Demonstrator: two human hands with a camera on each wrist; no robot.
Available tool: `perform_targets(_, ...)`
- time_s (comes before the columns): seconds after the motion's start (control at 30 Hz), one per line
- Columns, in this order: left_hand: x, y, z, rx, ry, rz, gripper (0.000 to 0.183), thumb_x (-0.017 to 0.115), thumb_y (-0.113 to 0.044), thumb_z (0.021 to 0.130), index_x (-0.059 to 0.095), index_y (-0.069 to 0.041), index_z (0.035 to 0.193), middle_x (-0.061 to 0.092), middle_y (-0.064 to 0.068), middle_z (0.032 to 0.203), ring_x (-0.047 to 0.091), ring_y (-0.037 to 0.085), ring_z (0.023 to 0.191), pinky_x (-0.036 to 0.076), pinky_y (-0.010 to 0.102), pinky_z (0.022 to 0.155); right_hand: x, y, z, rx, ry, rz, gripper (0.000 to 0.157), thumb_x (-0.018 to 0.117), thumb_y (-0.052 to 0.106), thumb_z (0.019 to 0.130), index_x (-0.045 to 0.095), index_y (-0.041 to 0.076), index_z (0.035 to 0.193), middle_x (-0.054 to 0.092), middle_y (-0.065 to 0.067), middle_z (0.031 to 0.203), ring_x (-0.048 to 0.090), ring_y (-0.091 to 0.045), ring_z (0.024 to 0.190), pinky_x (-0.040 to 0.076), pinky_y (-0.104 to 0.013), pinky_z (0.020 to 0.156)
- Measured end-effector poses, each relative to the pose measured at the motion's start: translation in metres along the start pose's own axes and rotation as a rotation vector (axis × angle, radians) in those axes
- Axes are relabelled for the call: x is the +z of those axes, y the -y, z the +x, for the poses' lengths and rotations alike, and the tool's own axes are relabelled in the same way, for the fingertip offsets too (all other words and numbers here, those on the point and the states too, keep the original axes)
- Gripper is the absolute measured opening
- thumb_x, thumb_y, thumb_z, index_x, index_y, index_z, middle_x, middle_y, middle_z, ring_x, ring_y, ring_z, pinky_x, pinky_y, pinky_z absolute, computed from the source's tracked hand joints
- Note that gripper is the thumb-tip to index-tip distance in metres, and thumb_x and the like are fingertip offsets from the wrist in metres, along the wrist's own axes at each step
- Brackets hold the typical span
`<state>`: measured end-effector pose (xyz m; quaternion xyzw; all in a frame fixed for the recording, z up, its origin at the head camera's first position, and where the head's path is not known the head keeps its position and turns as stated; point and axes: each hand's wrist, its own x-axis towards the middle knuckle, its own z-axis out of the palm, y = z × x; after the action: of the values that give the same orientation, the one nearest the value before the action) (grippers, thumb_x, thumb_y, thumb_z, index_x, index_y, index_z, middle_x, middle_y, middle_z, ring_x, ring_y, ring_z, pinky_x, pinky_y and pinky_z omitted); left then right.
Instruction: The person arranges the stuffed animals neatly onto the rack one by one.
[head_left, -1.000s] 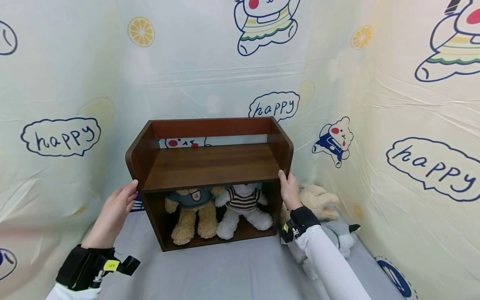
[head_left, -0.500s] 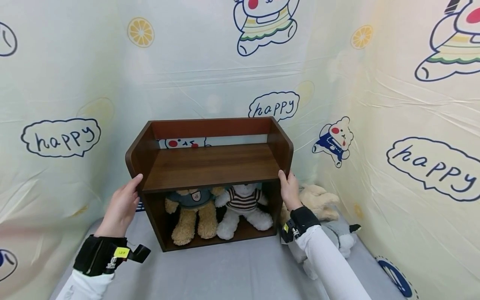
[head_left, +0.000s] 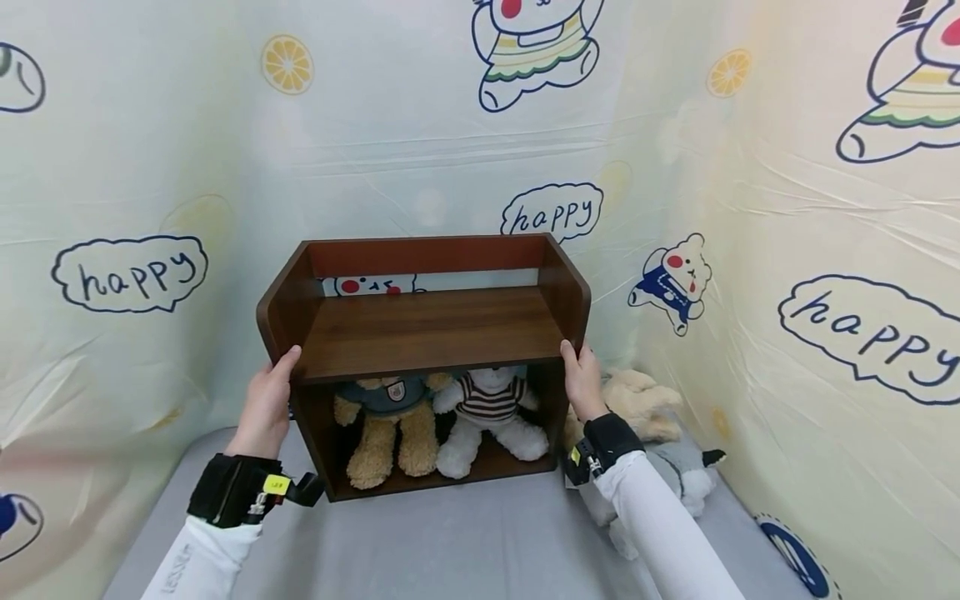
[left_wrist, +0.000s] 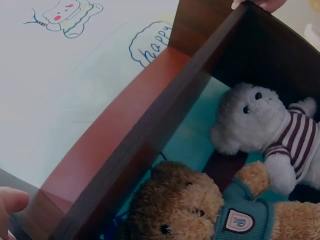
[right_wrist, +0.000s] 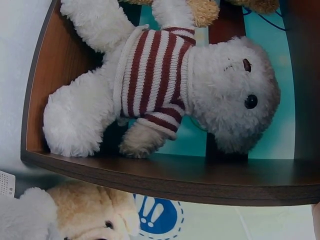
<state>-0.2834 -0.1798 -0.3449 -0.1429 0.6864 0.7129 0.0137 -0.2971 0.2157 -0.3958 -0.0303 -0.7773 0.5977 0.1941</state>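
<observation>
A dark brown wooden shelf [head_left: 420,333] stands in the middle, with an open top tier and a lower compartment. My left hand [head_left: 268,408] holds its left side panel, thumb along the front edge and the other fingers partly hidden on the outer side. At the right side panel, my right hand [head_left: 582,382] grips in the same manner at about the same height. Inside the lower compartment sit a tan teddy bear [left_wrist: 185,205] in a teal top and a white teddy bear [right_wrist: 150,75] in a striped sweater. In the head view the upper board hides most of their heads.
Right of the shelf, partly behind my right forearm, lie a beige plush toy [head_left: 643,404] and a grey-and-white plush toy [head_left: 678,475]. The grey tabletop [head_left: 435,550] extends in front. A printed curtain [head_left: 420,167] encloses the back and sides.
My left hand has moved right and inward, bringing its thumb onto the shelf's left front edge. The right hand stays at its place, and the shelf has hardly shifted.
</observation>
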Motion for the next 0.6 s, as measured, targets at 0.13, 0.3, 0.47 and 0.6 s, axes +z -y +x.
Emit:
perform_targets(0.13,0.0016,0.0018,0.0043,0.007,-0.029,-0.012,0.085,0.039,-0.061,0.086,-0.001,-0.018,0.147,-0.007,0.002,0.153,-0.005,0.027,0.138,-0.002,0.050,0.108,0.0000,-0.0004,-0.0002,-0.005,0.001,-0.011,0.038,0.035,0.029,0.099,0.040,0.004,0.128,0.042,-0.015,0.134,0.039,-0.027,0.118,0.029,-0.048,0.101)
perform_targets(0.3,0.0034,0.0036,0.0051,0.009,-0.062,-0.021,0.081,0.037,-0.059,0.087,0.003,-0.017,0.148,-0.003,0.003,0.153,-0.002,0.025,0.138,-0.001,0.046,0.110,0.0016,0.0001,-0.0002,-0.006,-0.005,0.000,0.040,0.035,0.029,0.099,0.039,0.003,0.129,0.042,-0.016,0.134,0.038,-0.028,0.118,0.029,-0.049,0.101)
perform_targets(0.47,0.0049,0.0051,0.0061,0.015,-0.074,-0.034,0.075,0.036,-0.056,0.089,0.007,-0.019,0.148,-0.001,0.001,0.153,-0.001,0.023,0.139,-0.002,0.046,0.110,0.0019,0.0003,0.0001,-0.023,-0.015,0.012,0.038,0.036,0.027,0.099,0.042,0.000,0.126,0.044,-0.018,0.132,0.039,-0.027,0.116,0.030,-0.046,0.097)
perform_targets(0.6,0.0055,0.0051,0.0071,0.015,-0.071,-0.046,0.071,0.036,-0.053,0.091,0.010,-0.020,0.148,0.002,0.000,0.153,0.000,0.023,0.139,-0.003,0.047,0.109,0.0004,0.0036,0.0003,-0.026,-0.025,0.002,0.033,0.039,0.025,0.099,0.047,-0.003,0.114,0.049,-0.019,0.122,0.042,-0.027,0.105,0.033,-0.040,0.087)
